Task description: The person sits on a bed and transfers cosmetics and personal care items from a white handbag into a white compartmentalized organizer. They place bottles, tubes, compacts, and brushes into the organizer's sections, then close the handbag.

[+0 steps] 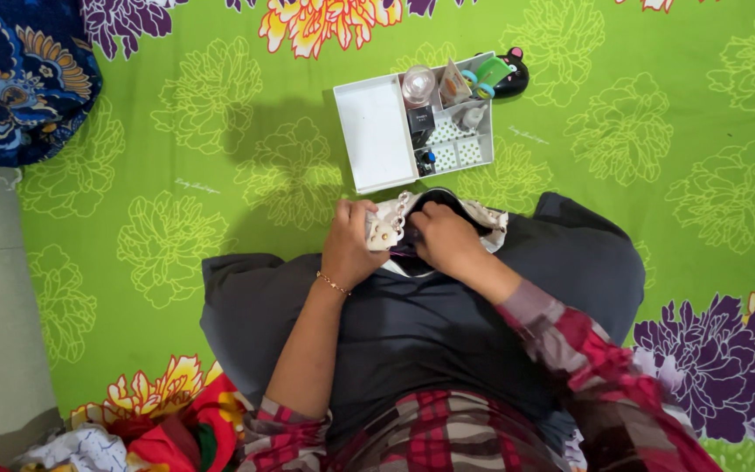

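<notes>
Both hands work together over a dark cloth spread across the lap. The left hand [349, 247], a thin bracelet [332, 283] at its wrist, is closed with fingers curled on a small pale piece of fabric [388, 225] that shows a lace edge and a few beads or buttons. The right hand [444, 242] is just beside it, touching the same piece, its fingers bent down and pinched together at a dark part of the work; whether they hold a needle I cannot tell, though a thin purple thread [399, 254] shows between the hands. The pale fabric runs on past the right hand onto the dark cloth [412, 323]. Plaid sleeves [570, 341] cover the arms, the left one pushed up to the elbow. Just beyond the hands lies an open white box [376, 131], its plain lid to the left and its compartments to the right holding small sewing bits, a clear round jar and cards of buttons. Everything rests on a green sheet [176, 175] with large flower prints. Far off to the left, beyond the left hand, lies a blue patterned pillow [19, 79].
</notes>
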